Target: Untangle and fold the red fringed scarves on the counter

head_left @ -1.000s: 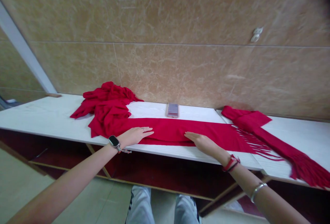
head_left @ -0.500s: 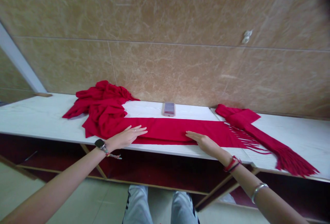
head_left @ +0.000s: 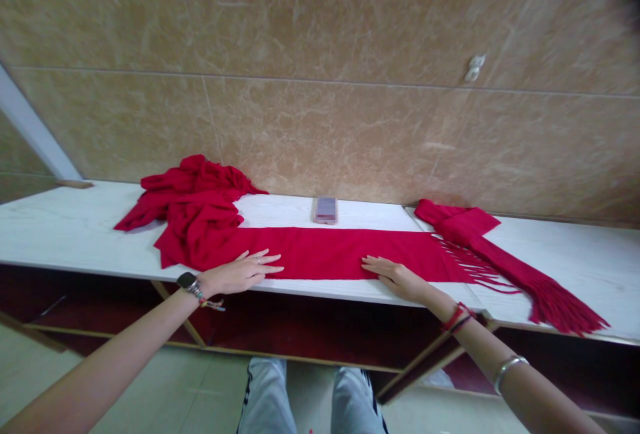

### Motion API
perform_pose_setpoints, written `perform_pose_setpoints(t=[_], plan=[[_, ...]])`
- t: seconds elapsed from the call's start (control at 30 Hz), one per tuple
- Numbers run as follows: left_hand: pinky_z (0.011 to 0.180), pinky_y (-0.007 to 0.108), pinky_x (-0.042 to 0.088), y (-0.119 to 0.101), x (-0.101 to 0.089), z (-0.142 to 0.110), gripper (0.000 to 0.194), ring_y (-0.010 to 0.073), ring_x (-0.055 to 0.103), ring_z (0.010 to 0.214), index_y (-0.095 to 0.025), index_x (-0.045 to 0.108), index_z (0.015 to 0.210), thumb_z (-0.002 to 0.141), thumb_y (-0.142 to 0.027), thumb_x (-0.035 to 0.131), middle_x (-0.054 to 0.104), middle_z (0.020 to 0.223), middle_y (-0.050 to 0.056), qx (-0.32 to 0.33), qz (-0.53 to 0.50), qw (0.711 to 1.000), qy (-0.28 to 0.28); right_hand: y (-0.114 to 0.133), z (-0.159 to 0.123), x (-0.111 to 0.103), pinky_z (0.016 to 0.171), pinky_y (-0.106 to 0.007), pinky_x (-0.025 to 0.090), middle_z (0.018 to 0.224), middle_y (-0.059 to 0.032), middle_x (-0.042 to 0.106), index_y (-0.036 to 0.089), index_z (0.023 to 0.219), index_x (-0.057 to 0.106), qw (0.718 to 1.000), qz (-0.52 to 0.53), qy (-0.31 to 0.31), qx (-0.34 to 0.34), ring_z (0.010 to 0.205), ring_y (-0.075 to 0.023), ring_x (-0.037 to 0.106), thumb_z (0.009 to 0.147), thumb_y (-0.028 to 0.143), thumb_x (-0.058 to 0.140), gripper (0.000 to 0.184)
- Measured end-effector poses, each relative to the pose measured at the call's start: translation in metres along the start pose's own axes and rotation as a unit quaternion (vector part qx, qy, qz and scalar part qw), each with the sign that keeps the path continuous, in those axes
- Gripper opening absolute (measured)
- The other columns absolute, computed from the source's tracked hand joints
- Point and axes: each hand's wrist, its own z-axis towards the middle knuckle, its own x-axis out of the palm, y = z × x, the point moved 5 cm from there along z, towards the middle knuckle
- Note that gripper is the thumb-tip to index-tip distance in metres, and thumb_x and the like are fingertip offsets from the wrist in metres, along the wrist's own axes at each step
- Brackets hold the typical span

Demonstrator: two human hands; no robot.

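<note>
A long red scarf (head_left: 325,253) lies flat along a white shelf top (head_left: 70,231), its fringe at the right end. My left hand (head_left: 240,272) rests on the scarf's near edge with fingers spread flat. My right hand (head_left: 395,274) lies flat on the same edge further right, fingers stretched out. The scarf's left end bunches into a crumpled red heap (head_left: 193,204).
A second red scarf (head_left: 500,257) with fringe lies at the right across a neighbouring white top. A phone (head_left: 325,209) rests against the brown tiled wall behind the scarf. Dark open shelving runs below the top. My legs show at the bottom.
Both hands have slid toward the near edge of the scarf, the left one also leftward. The view has shifted slightly to the right.
</note>
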Motion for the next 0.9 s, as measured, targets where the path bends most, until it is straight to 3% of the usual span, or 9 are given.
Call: perform_pose_setpoints(t=[0.13,0.23,0.4,0.63,0.9], plan=[[0.103,0.054,0.013,-0.006,-0.014,0.017,0.040,0.0227,0.016,0.133,-0.038,0.038,0.129,0.095,-0.036,0.018,0.026,0.144,-0.003,-0.039,-0.008,0.998,-0.046,0.004,0.008,-0.010,0.107,-0.044,0.023,0.136,-0.0055,0.040,0.022,0.127,0.046,1.000,0.001,0.014,0.008,0.129,-0.0208,0.029,0.089,0.036,0.036,0.042],[0.101,0.057,0.014,-0.007,-0.019,0.044,0.046,0.0252,0.013,0.134,-0.034,0.026,0.136,0.093,-0.044,0.014,0.021,0.146,0.001,-0.088,-0.001,0.990,-0.107,-0.005,0.021,-0.014,0.106,-0.050,0.018,0.141,-0.0069,0.033,0.023,0.132,0.038,0.997,-0.033,-0.019,0.062,0.132,-0.0227,0.020,0.091,0.040,0.029,0.046],[0.095,0.067,0.012,0.016,0.000,0.076,0.057,0.0353,0.009,0.132,-0.034,0.021,0.138,0.086,-0.058,0.025,0.014,0.147,0.003,-0.150,0.013,0.985,-0.086,-0.021,0.029,0.002,0.101,-0.057,0.019,0.144,-0.0047,0.026,0.031,0.136,0.027,0.986,-0.125,0.017,0.113,0.132,-0.0261,0.019,0.091,0.045,0.026,0.048],[0.096,0.064,0.013,0.047,0.004,0.077,0.056,0.0323,0.010,0.133,-0.035,0.019,0.138,0.087,-0.057,0.024,0.015,0.147,0.002,-0.133,0.041,0.986,-0.095,-0.028,0.029,0.004,0.102,-0.054,0.019,0.144,-0.0029,0.025,0.032,0.138,0.022,0.982,-0.152,0.030,0.107,0.132,-0.0251,0.020,0.089,0.050,0.025,0.052],[0.098,0.061,0.011,0.078,-0.006,0.091,0.055,0.0299,0.009,0.134,-0.034,0.019,0.138,0.087,-0.055,0.023,0.014,0.147,0.002,-0.137,0.034,0.986,-0.087,-0.040,0.059,0.007,0.102,-0.055,0.018,0.145,-0.0044,0.024,0.030,0.138,0.023,0.982,-0.143,0.037,0.120,0.132,-0.0263,0.018,0.086,0.057,0.025,0.058]])
